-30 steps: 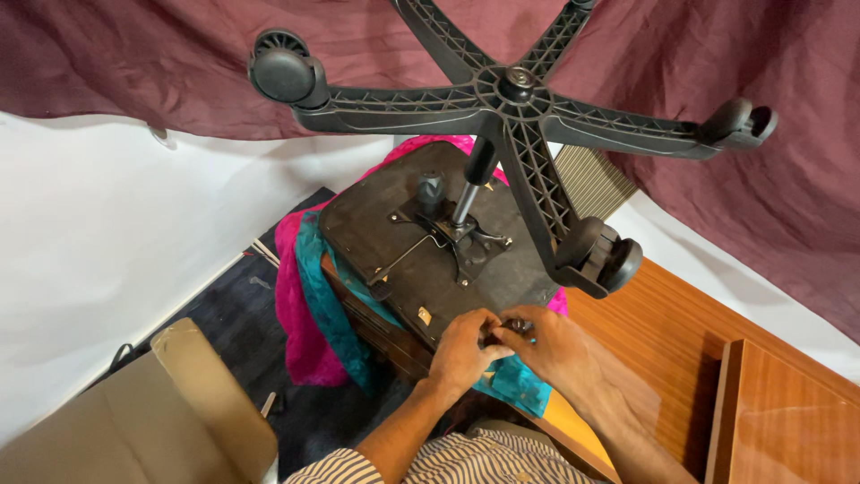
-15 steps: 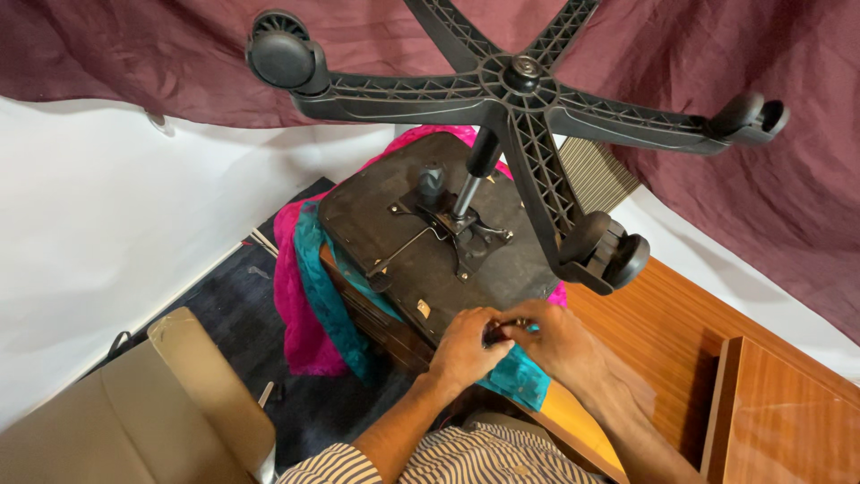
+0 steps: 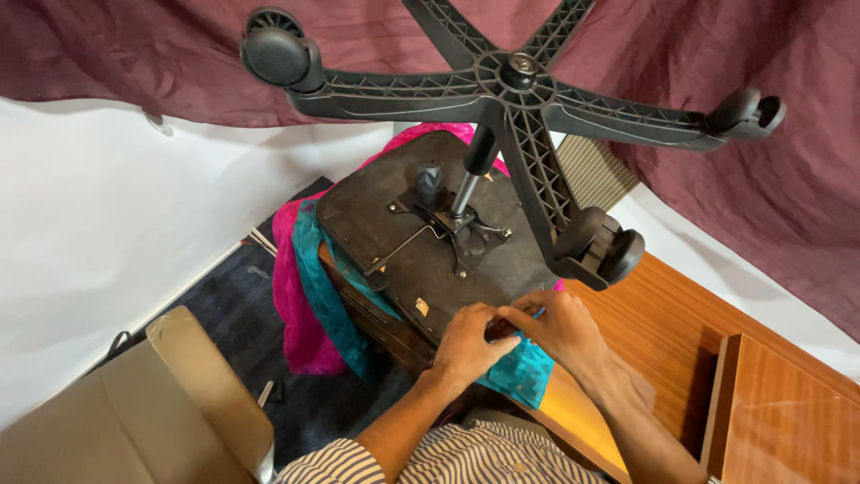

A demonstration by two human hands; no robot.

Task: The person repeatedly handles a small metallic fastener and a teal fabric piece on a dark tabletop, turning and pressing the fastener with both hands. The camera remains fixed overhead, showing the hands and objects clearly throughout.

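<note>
1. At the bottom of the frame, striped sleeves (image 3: 466,462) lead up to both hands; a cardboard box (image 3: 134,412) sits at lower left.
2. The left hand (image 3: 470,345) and right hand (image 3: 560,332) meet at lower centre, fingers curled and pinching a small dark part at the near edge of the seat; what exactly they grasp cannot be told.
3. Teal cloth (image 3: 524,372) lies under the hands, on a wooden table (image 3: 663,332).
4. The upturned office chair (image 3: 430,251) fills the centre, its seat underside facing up.
5. Its star base (image 3: 511,90) with castors spans the top, before maroon fabric (image 3: 788,197).
</note>
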